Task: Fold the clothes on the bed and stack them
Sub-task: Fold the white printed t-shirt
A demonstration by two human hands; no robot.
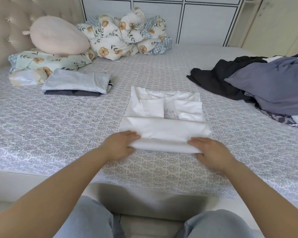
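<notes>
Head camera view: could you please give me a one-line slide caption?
Both hands, left and right, fold a white shirt beside a folded stack.

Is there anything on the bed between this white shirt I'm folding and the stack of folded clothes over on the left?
Nothing visible. Only bare patterned bedspread lies between the white shirt and the folded stack. The unfolded pile sits on the opposite side.

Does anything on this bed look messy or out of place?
Only the dark and blue-grey clothes heaped unfolded at the right. The folded stack at the left is neat, and the white shirt lies square.
</notes>
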